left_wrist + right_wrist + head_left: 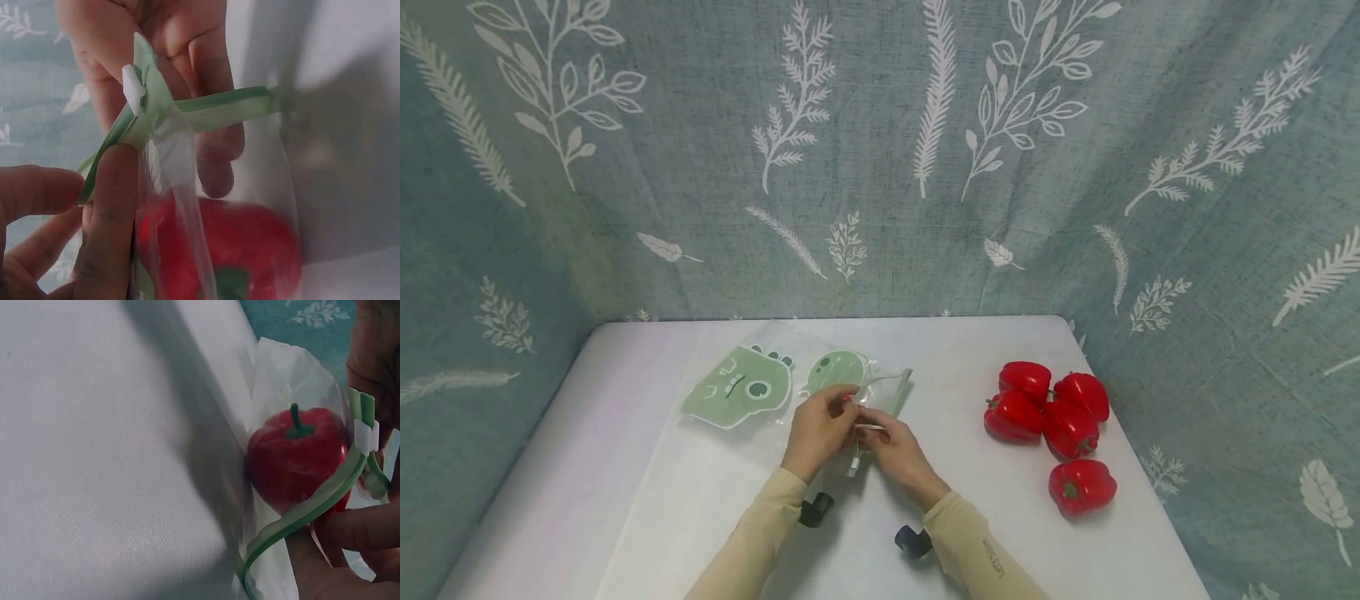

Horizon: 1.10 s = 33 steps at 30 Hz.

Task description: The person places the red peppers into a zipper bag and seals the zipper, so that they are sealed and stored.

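A clear zip bag [886, 395] with a green edge strip stands between both hands. Inside it is a red bell pepper [290, 464] with a green stem, seen through the plastic in both wrist views. My left hand [822, 432] pinches the bag near its mouth, thumb and fingers curled. From the other side my right hand [898, 457] grips the bag's mouth with bent fingers. A white slider [132, 90] sits on the green zip strip [312, 509], which spreads apart into two bands beside the pepper. The fingertips are partly hidden in the head view.
More clear plastic with a green cartoon face [741, 388] lies flat at the left, and another green print [837, 372] is behind my left hand. Several red bell peppers [1015, 417] cluster on the white table [955, 492] at the right. A patterned curtain [880, 167] surrounds the table.
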### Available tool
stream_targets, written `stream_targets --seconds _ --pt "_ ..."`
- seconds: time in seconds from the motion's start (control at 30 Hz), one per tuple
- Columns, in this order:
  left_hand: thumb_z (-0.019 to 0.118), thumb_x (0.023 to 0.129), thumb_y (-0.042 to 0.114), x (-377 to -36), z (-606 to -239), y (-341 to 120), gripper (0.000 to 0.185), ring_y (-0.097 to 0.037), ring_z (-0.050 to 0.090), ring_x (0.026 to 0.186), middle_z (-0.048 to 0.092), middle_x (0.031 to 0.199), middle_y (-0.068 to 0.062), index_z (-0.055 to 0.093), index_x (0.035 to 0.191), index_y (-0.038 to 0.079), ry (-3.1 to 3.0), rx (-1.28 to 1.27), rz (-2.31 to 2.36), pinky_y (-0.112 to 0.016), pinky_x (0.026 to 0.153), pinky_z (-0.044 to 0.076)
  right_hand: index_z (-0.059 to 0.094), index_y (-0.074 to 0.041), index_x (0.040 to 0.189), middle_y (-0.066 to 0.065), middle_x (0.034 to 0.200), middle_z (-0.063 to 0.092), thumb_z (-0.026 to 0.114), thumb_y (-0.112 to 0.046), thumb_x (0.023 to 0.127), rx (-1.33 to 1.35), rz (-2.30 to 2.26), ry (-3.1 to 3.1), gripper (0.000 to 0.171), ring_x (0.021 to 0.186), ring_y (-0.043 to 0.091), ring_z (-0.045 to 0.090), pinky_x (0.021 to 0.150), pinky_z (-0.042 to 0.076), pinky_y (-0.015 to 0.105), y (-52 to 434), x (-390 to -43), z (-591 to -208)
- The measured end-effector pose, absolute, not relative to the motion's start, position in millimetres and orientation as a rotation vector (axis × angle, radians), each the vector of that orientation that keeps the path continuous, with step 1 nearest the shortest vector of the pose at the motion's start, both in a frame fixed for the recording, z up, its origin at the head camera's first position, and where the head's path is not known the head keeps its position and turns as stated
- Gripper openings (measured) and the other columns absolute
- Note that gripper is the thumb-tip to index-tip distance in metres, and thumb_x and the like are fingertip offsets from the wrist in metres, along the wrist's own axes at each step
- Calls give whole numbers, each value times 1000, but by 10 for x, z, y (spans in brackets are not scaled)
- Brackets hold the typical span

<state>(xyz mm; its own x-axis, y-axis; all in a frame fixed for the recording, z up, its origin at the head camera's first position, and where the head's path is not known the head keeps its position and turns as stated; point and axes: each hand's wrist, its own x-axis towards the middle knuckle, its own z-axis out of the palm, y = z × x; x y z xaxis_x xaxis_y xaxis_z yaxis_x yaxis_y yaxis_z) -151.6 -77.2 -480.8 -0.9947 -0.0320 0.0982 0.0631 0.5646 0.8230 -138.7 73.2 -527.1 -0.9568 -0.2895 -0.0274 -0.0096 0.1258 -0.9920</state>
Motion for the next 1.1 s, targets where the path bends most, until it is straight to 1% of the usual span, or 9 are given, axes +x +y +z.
stream_targets --seconds 0.07,0.2,0.3,0.37,0.53,0.73,0.8,0.97,1.1 --pt "67 91 11 -1520 -4811 -776 28 -20 66 86 72 91 -4 75 117 12 -2683 -25 -1411 -38 75 55 55 -3 142 18 136 60 49 10 98 -298 -1910 2187 46 120 33 63 97 54 39 736 -1395 -5283" --pt "66 89 10 -1521 -4816 -780 29 -15 65 77 70 87 -2 75 117 12 -2664 -17 -1446 -30 65 55 53 -1 143 20 134 62 53 5 99 -288 -1903 2204 44 121 34 63 99 53 37 794 -1397 -5284" --pt "66 89 9 -1527 -4813 -783 30 -13 64 70 69 85 -2 74 118 12 -2654 -5 -1496 -26 58 55 52 0 144 22 134 61 57 -1 100 -280 -1900 2252 44 122 35 62 101 52 39 866 -1386 -5232" --pt "65 89 10 -1533 -4811 -792 31 -12 64 69 69 86 -2 74 118 12 -2655 0 -1497 -26 59 54 52 -1 144 21 135 61 59 -5 99 -252 -1889 2275 46 122 35 62 100 52 41 905 -1378 -5184" --pt "65 86 7 -1543 -4810 -816 33 -13 63 69 68 87 -3 74 118 11 -2667 12 -1488 -27 59 53 50 -5 147 18 139 58 65 -16 98 -208 -1818 2301 52 123 34 60 92 56 45 1010 -1338 -5091" --pt "65 83 3 -1551 -4834 -823 36 -13 62 65 66 87 -3 73 118 10 -2661 15 -1550 -25 53 55 49 -12 147 13 143 56 69 -31 96 -151 -1691 2368 58 124 33 59 85 59 45 1196 -1244 -5002" --pt "65 84 2 -1550 -4837 -823 36 -13 63 62 66 86 -4 73 118 9 -2650 7 -1572 -25 51 55 50 -15 147 12 143 56 69 -33 96 -125 -1660 2402 57 125 32 59 86 59 44 1272 -1214 -4958" --pt "64 86 3 -1546 -4822 -833 35 -13 64 57 66 85 -4 73 120 8 -2646 3 -1588 -26 49 55 53 -20 143 9 143 57 73 -32 93 -33 -1652 2447 56 128 32 57 89 58 49 1499 -1158 -4836" --pt "64 87 3 -1546 -4830 -840 35 -13 64 58 66 85 -4 72 121 8 -2652 -8 -1593 -25 49 54 53 -21 144 5 143 57 77 -29 90 -52 -1679 2497 60 129 31 56 97 54 49 1731 -1111 -4777"
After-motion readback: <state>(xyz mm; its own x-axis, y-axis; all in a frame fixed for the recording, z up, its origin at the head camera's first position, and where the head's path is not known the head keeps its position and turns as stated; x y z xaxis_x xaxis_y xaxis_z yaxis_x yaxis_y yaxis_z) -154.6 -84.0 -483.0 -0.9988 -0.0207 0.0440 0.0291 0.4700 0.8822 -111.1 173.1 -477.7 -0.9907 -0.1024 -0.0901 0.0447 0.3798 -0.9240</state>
